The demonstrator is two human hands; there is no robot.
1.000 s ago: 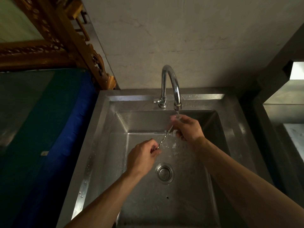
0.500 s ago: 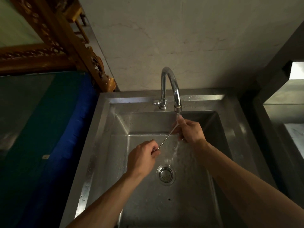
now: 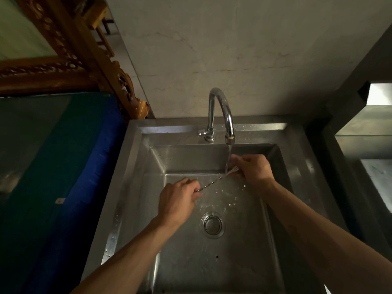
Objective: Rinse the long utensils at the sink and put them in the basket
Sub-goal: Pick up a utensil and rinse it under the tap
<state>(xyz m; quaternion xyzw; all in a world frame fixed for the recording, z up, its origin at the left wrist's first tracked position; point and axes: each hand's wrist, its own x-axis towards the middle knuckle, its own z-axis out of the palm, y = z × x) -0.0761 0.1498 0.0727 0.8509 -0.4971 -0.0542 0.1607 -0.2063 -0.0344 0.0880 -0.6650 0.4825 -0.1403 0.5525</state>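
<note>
A thin, twisted metal utensil [image 3: 214,181] with a small forked tip lies slanted across the steel sink [image 3: 135,166], under the water running from the curved tap [image 3: 220,107]. My left hand [image 3: 177,198] grips its lower end, fingers curled around the handle. My right hand [image 3: 252,168] pinches the forked upper end just right of the stream. Water splashes on the basin floor above the drain [image 3: 213,224]. No basket is in view.
A blue and green covered surface [image 3: 63,166] lies left of the sink, with a carved wooden frame [image 3: 70,49] behind it. A steel counter [image 3: 369,145] stands at the right. The wall rises straight behind the tap.
My right hand has shifted a little right and down along the utensil, so its forked tip now shows under the stream. The left hand keeps its grip.
</note>
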